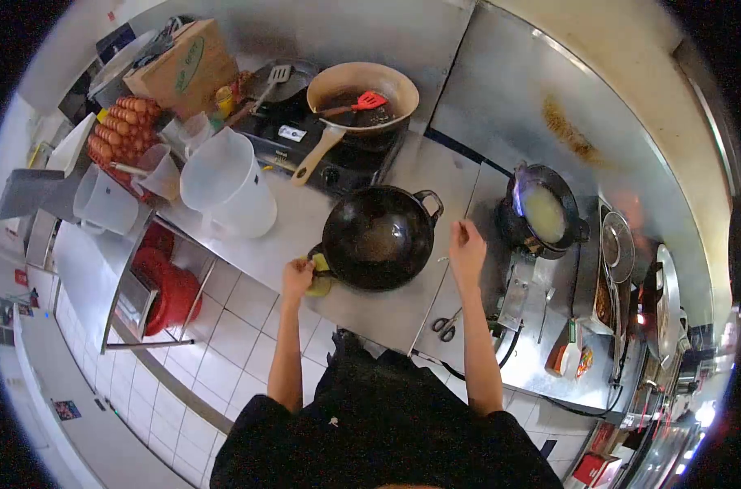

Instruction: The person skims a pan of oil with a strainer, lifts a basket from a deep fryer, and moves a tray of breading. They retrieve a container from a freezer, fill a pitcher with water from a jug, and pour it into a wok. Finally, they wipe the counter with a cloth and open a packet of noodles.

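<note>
A black wok (379,238) with two loop handles sits on the steel counter in front of me, its inside dark and shiny. My left hand (298,278) is closed on a yellow-green cloth (321,281) beside the wok's left handle, which the cloth and fingers partly hide. To the right of the wok, my right hand (467,243) is raised with its fingers curled together, apart from the right handle (429,204). Whether anything is pinched in it I cannot make out.
A second wok (542,210) with pale liquid stands over a flame at the right. Behind are a gas stove (330,175) and a tan pan (403,85) holding a red spatula. Plastic jugs (228,183) and egg trays (122,134) stand left. Scissors (446,326) lie near the front edge.
</note>
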The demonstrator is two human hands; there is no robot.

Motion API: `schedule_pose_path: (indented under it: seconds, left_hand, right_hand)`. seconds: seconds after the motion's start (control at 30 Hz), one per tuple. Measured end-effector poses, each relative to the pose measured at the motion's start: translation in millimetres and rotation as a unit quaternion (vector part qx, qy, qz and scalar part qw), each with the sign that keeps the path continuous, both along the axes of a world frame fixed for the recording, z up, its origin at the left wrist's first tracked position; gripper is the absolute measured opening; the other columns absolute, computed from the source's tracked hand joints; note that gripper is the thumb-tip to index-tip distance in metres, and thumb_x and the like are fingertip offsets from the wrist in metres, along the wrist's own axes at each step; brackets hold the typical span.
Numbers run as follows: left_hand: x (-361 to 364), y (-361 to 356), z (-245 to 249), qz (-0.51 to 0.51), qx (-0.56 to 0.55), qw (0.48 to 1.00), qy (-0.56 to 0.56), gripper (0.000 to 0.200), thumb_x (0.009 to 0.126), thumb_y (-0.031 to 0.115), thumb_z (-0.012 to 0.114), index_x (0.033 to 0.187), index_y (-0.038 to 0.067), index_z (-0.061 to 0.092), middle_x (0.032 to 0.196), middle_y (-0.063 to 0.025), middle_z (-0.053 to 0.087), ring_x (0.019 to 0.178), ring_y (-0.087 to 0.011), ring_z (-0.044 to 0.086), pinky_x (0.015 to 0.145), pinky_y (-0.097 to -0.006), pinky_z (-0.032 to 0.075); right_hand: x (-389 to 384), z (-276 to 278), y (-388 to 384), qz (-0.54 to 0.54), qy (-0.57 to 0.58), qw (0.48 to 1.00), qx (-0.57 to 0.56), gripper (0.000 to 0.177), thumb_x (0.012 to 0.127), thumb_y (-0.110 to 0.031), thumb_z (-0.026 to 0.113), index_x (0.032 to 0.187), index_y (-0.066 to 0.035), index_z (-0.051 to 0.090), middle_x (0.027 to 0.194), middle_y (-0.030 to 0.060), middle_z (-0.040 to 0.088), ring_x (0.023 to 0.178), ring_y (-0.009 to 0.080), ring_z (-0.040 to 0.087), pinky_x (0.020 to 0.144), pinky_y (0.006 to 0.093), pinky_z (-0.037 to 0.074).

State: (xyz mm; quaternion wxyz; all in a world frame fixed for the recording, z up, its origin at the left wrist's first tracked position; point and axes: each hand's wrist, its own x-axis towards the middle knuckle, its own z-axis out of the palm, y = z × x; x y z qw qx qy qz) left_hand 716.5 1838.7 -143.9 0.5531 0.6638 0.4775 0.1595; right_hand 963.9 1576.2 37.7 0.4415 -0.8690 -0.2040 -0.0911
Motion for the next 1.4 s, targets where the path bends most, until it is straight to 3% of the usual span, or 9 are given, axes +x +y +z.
schedule_pose_path:
  seconds: [0.23,0.3,0.53,0.67,0.8,0.87,1.03,1.23,1.4]
  left_hand:
    - [9,-20,30,0.042,-0.102,0.99,-0.088,0.017,0.084,0.017,0.058,0.081,0.001,0.062,0.07,-0.0032,0.061,0.057,-0.0124,0.053,0.048,-0.0261,0.041]
    - [5,-22,46,0.022,-0.118,0.989,-0.09,0.017,0.085,0.018,0.058,0.083,0.002,0.061,0.072,-0.0027,0.06,0.061,-0.0125,0.053,0.053,-0.0261,0.041]
    - [-3,-21,67,0.003,-0.292,0.897,-0.332,0.022,0.091,0.027,0.05,0.08,0.008,0.053,0.077,0.001,0.049,0.067,-0.0139,0.049,0.065,-0.0295,0.044]
    - [-1,-16,110,0.0,-0.31,0.908,-0.281,0.027,0.09,0.034,0.053,0.082,0.009,0.059,0.08,-0.0003,0.056,0.079,-0.0124,0.049,0.074,-0.0284,0.039]
    - [9,-9,143,-0.085,-0.079,0.991,-0.071,0.037,0.092,0.036,0.052,0.067,0.009,0.054,0.081,-0.003,0.062,0.077,-0.0133,0.052,0.076,-0.0294,0.04]
    - [14,-5,166,-0.097,-0.219,0.944,-0.226,0.035,0.093,0.032,0.051,0.067,0.008,0.051,0.085,-0.0063,0.063,0.073,-0.0155,0.056,0.07,-0.0305,0.047]
    - [20,16,205,-0.155,-0.342,0.874,-0.309,0.037,0.093,0.034,0.05,0.068,0.007,0.053,0.097,-0.0159,0.063,0.093,-0.022,0.058,0.086,-0.0369,0.044]
    - [35,80,291,-0.324,-0.329,0.845,-0.271,0.048,0.094,0.048,0.041,0.093,0.004,0.059,0.108,-0.0112,0.06,0.104,-0.023,0.056,0.092,-0.0398,0.043]
    - [69,179,365,-0.51,-0.133,0.835,-0.158,0.064,0.093,0.056,0.034,0.113,-0.001,0.057,0.107,-0.0115,0.061,0.091,-0.0222,0.062,0.08,-0.036,0.053]
  right_hand:
    - [93,-87,42,-0.025,-0.098,0.985,-0.137,0.035,0.084,-0.034,0.057,0.092,-0.001,0.064,0.078,0.0168,0.065,0.077,0.033,0.064,0.068,0.041,0.048]
    - [107,-99,45,0.059,0.028,0.971,-0.231,0.035,0.082,-0.035,0.056,0.087,-0.002,0.065,0.079,0.0176,0.066,0.079,0.0345,0.063,0.07,0.0424,0.047]
    - [29,-65,-3,0.029,0.143,0.986,-0.081,0.031,0.081,-0.028,0.055,0.082,0.002,0.066,0.075,0.0187,0.065,0.074,0.0335,0.064,0.067,0.0406,0.047]
    - [19,-97,-38,-0.062,0.097,0.988,-0.098,0.029,0.084,-0.024,0.055,0.081,0.003,0.065,0.064,0.0153,0.063,0.063,0.0249,0.063,0.062,0.0353,0.047]
    - [-11,2,-66,-0.009,0.196,0.981,-0.001,0.026,0.087,-0.019,0.052,0.083,0.004,0.063,0.074,0.0181,0.064,0.069,0.0245,0.062,0.063,0.0339,0.046]
    - [-10,3,-72,0.001,0.188,0.982,-0.007,0.025,0.088,-0.019,0.051,0.085,0.004,0.062,0.079,0.019,0.064,0.071,0.0251,0.061,0.064,0.0338,0.045]
    - [-5,62,-77,0.015,0.117,0.991,0.057,0.029,0.093,-0.025,0.05,0.09,0.003,0.059,0.082,0.0138,0.065,0.072,0.0175,0.057,0.068,0.0314,0.044]
    - [0,134,-49,0.0,0.125,0.98,0.154,0.028,0.095,-0.024,0.048,0.089,0.002,0.058,0.077,0.0052,0.062,0.076,0.0137,0.057,0.072,0.0282,0.044]
    - [3,164,14,0.047,0.121,0.963,0.237,0.024,0.094,-0.023,0.05,0.091,-0.001,0.06,0.076,0.0036,0.06,0.075,0.0127,0.057,0.07,0.0285,0.045]
